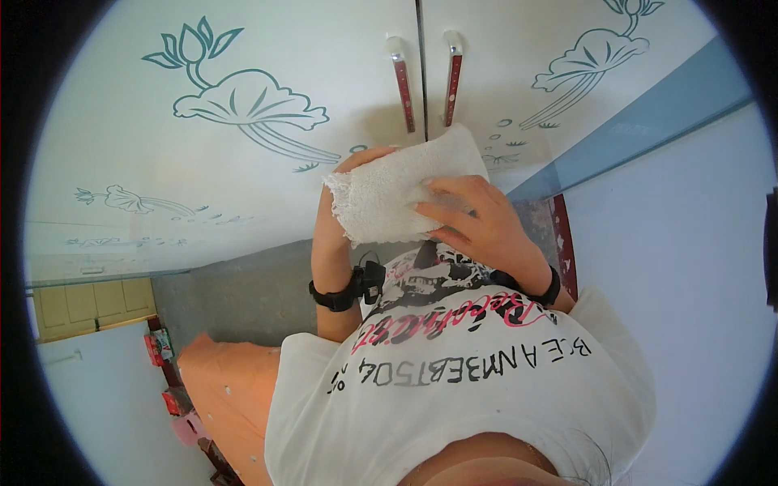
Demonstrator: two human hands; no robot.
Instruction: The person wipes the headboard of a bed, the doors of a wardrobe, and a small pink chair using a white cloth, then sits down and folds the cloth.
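Observation:
A folded white cloth (389, 194), loosely woven with a frayed left edge, is held up in front of my chest. Behind it is my left hand (362, 159), which grips it from the back and far-left side; most of its fingers are hidden by the cloth. Over the lower right part of the cloth lies my right hand (478, 217), its bent fingers somewhat apart and their tips pressed into the fabric. Whether any right finger goes round the back of the cloth does not show.
Just beyond the cloth stands a white cabinet (340, 65) with lotus drawings and two red-and-silver handles (403, 85). An orange cover (223, 397) lies low on the left, with small red boxes (174, 401) past it. A pale wall (681, 219) rises at the right.

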